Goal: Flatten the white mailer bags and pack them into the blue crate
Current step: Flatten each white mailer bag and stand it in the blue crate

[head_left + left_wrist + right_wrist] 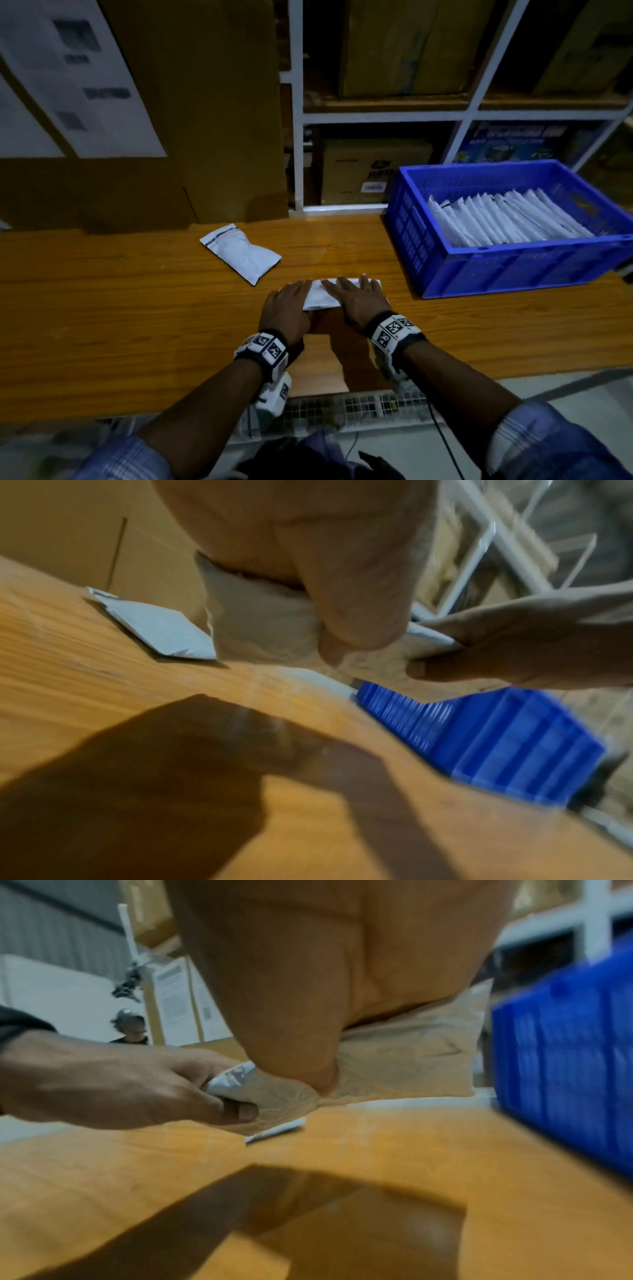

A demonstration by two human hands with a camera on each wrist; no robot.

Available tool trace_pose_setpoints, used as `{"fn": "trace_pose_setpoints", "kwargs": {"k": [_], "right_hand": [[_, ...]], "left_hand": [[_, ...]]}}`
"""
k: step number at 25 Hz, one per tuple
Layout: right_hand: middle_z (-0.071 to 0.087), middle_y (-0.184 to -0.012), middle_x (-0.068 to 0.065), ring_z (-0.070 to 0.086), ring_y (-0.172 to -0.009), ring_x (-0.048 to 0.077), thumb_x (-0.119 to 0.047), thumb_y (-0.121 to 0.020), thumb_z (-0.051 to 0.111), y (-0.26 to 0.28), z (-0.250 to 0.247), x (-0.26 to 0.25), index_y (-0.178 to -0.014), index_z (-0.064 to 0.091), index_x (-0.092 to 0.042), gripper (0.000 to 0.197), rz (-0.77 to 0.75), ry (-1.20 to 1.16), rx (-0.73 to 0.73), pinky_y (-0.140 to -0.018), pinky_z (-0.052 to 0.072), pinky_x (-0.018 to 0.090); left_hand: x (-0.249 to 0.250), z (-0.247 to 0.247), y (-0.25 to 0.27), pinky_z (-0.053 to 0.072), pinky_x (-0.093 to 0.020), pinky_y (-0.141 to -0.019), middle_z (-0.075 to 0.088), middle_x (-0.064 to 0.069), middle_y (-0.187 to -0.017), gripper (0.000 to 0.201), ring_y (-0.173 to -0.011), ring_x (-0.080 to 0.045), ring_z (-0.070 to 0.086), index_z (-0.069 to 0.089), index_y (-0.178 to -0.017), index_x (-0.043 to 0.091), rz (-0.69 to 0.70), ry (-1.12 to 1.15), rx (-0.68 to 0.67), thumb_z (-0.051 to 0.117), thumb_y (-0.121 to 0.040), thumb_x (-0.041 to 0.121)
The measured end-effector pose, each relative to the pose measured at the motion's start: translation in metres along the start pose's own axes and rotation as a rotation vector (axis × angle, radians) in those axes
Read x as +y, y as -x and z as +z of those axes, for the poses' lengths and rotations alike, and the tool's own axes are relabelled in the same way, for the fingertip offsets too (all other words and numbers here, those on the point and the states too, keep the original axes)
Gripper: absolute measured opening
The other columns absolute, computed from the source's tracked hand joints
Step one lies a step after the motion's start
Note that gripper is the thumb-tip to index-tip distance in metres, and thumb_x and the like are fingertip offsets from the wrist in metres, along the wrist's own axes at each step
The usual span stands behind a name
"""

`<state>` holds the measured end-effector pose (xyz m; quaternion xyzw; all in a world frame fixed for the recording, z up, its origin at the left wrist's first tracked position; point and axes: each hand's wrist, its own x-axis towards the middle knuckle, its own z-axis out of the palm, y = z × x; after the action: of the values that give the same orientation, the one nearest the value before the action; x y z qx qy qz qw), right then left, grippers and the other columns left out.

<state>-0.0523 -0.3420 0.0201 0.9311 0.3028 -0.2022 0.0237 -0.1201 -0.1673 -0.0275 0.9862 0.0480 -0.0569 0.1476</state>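
A white mailer bag (pixel 318 296) lies on the wooden table (pixel 137 308) in front of me, with both hands on it. My left hand (pixel 296 294) holds its left end; in the right wrist view the thumb and curled fingers of that hand (pixel 120 1083) pinch the crumpled end of the bag (pixel 411 1064). My right hand (pixel 354 289) lies flat on top with fingers spread, pressing down. A second puffy mailer (pixel 239 251) lies apart at the back left. The blue crate (pixel 513 270) stands to the right and holds several white mailers (pixel 507 219) on edge.
Large cardboard boxes (pixel 205 120) stand against the table's back left. A white shelf rack (pixel 376 116) with more boxes rises behind the crate. Bare tabletop stretches to the left of my hands. A person (pixel 130 1026) is far off in the right wrist view.
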Motion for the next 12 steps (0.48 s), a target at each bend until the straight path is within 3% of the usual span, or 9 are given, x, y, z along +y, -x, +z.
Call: {"fn": "trace_pose_setpoints", "kwargs": {"k": [7, 12], "right_hand": [[0.007, -0.165, 0.004, 0.007, -0.147, 0.048, -0.013, -0.101, 0.03, 0.004, -0.085, 0.003, -0.155, -0.004, -0.04, 0.069, 0.061, 0.109, 0.163, -0.119, 0.01, 0.057], [0.022, -0.161, 0.008, 0.03, -0.139, 0.047, -0.015, -0.099, 0.033, 0.006, -0.137, 0.051, -0.156, 0.002, -0.037, 0.068, 0.138, 0.146, 0.342, -0.113, 0.027, 0.055]], "left_hand": [[0.007, -0.071, -0.044, 0.016, -0.044, -0.122, 0.028, 0.002, -0.163, 0.079, -0.15, -0.02, 0.021, 0.021, -0.158, 0.027, 0.162, 0.054, 0.212, 0.056, -0.089, 0.008], [0.052, -0.134, -0.112, 0.018, -0.046, -0.121, 0.033, 0.0, -0.16, 0.076, -0.146, -0.022, 0.031, 0.029, -0.155, 0.025, 0.373, -0.087, 0.311, 0.061, -0.088, 0.008]]}}
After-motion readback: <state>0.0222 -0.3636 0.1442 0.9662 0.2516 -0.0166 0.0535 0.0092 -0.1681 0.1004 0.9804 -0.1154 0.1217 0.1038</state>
